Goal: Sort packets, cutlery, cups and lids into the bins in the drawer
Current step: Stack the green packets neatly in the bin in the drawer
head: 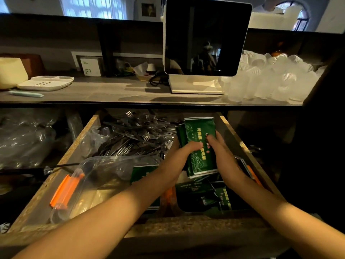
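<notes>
Hands, left (183, 156) and right (223, 152), forearms extended, both gripping green packets (200, 144) above the drawer (240, 144).

There is one view only, from a wide-angle camera worn on the person's head. It looks forward and steeply down into an open drawer (240, 139) just below it, close enough that both forearms reach in from the bottom edge. The upper half takes in the counter (112, 94) above the drawer, with a dark screen (207, 38) facing the camera, and a strip of windows along the top. Straight edges bow toward the corners. No second view shares the scene.
</notes>
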A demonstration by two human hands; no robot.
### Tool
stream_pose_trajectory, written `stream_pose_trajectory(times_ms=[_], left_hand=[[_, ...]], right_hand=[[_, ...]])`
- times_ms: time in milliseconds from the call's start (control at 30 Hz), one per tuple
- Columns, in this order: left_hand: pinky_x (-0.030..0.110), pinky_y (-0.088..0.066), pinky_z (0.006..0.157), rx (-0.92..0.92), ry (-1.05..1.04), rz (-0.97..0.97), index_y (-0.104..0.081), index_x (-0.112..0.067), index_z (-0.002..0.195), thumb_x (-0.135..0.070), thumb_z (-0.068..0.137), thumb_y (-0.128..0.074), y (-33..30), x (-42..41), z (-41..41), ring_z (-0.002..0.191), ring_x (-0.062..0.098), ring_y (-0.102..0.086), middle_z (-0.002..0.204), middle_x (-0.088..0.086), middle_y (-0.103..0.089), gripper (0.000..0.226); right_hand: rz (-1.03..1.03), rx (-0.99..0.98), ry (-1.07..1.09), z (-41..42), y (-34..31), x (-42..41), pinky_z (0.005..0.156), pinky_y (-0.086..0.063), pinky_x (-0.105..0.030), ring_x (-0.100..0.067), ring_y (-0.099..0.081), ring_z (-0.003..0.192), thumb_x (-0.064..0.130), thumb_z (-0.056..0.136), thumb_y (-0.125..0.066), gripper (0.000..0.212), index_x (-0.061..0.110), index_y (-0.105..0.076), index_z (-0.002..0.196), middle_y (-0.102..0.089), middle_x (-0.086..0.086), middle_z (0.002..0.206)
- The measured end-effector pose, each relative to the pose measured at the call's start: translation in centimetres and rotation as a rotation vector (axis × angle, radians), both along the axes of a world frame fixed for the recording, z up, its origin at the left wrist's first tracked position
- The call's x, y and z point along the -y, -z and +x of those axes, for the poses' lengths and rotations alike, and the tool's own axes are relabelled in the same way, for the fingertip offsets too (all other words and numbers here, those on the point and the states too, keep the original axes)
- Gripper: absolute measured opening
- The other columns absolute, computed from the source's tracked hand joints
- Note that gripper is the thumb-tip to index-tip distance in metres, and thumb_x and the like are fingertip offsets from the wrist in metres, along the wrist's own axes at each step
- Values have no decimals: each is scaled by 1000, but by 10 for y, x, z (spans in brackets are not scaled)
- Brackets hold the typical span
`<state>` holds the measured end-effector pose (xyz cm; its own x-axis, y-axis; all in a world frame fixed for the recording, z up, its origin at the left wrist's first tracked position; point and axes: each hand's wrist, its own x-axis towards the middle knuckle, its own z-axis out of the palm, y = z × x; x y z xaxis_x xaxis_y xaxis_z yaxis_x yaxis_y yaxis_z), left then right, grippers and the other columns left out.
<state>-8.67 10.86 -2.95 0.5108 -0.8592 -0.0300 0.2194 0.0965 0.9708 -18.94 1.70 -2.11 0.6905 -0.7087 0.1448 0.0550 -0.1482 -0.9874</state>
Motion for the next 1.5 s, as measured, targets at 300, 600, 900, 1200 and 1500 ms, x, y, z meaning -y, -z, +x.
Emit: stream_pose_trajectory(times_ms=[300,600,900,1200,1500], left_hand=[[43,-49,105,99,-15,1,-53,-29,139,-78,63,-70,-6,-2,1,115,16,-67,126,-3,-69,93],[53,-49,101,289,-95,132,-69,-14,109,-90,57,-64,-36,-19,7,104,25,-68,109,7,-72,92],[46,-47,105,117,-107,64,-74,-22,117,-82,60,-70,-57,-54,16,113,28,-67,120,9,-72,83],[49,-54,96,-291,-368,-87,-70,-10,116,-53,88,-63,-68,-109,32,102,37,-71,106,17,-75,53],[51,-52,97,-250,-634,-121,-48,-26,137,-75,63,-67,-56,-112,10,104,26,-68,114,4,-70,91]], right_hand=[[-93,191,-77,-13,-8,-12,83,-54,-22,-7,-64,108,24,95,-51,43,27,-44,137,-66,7,121],[-190,90,-62,-13,-34,-18,78,-37,4,34,-45,95,9,103,-41,48,27,-29,146,-42,33,120],[-101,192,-306,17,-46,-61,69,-52,-14,1,-68,84,4,78,-50,61,25,-35,133,-62,2,106],[129,58,-276,38,-53,-108,72,-54,-20,-4,-68,94,38,86,-67,65,20,-38,141,-62,1,121],[635,205,-115,71,-43,-153,72,-56,-35,-26,-73,93,37,79,-73,51,13,-60,121,-73,-12,105]])
